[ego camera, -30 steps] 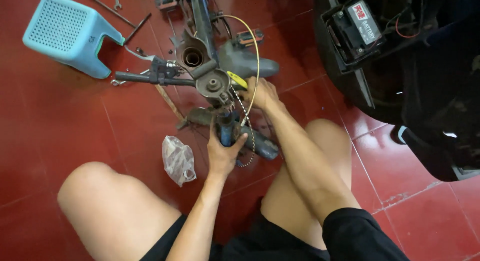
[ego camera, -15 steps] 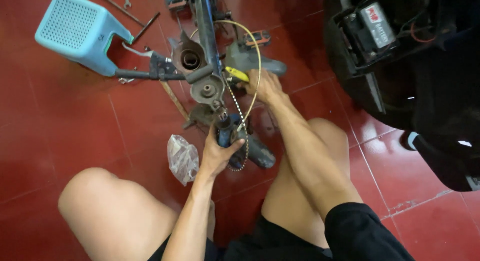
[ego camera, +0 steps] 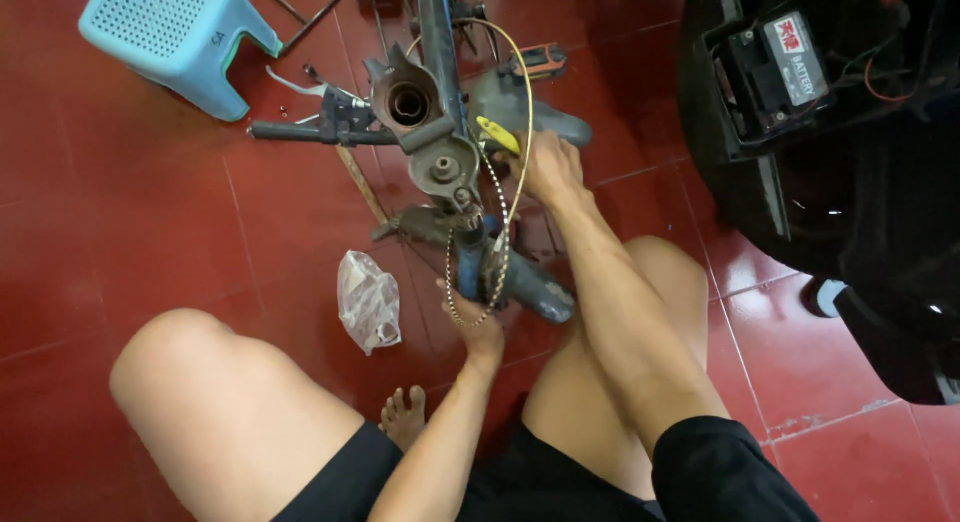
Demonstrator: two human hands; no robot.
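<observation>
The blue bicycle frame (ego camera: 440,42) lies on the red tiled floor (ego camera: 130,232), running from the top edge down toward the sitter's lap; its grey bottom bracket shell (ego camera: 443,168) sits mid-frame, with a rusty open tube end (ego camera: 408,102) just above it; the left hand (ego camera: 470,317) is wrapped shut around the blue tube (ego camera: 468,272) at the frame's lower end, fingers curled so the palm is hidden; the right hand (ego camera: 545,167) rests just right of the bracket shell, fingers bent against the frame near a yellow-handled tool (ego camera: 498,135), though whether it grips anything cannot be told; one braided cable (ego camera: 500,232) loops from the top of the frame down past the left hand.

Left of the frame, one black handlebar grip with its brake lever (ego camera: 300,130) lies touching the frame's side; below that, one crumpled clear plastic bag (ego camera: 368,300) sits near the left hand, its contents too blurred to tell; one light blue plastic stool (ego camera: 170,37) stands well apart at upper left, with bare tiles between it and the frame.

Right of the frame, a dark scooter body (ego camera: 850,212) fills that edge, its open compartment (ego camera: 740,82) holding one black battery (ego camera: 775,67); only a narrow strip of floor separates it from the right arm; two bare knees flank the frame's lower end, closing in the near side.
</observation>
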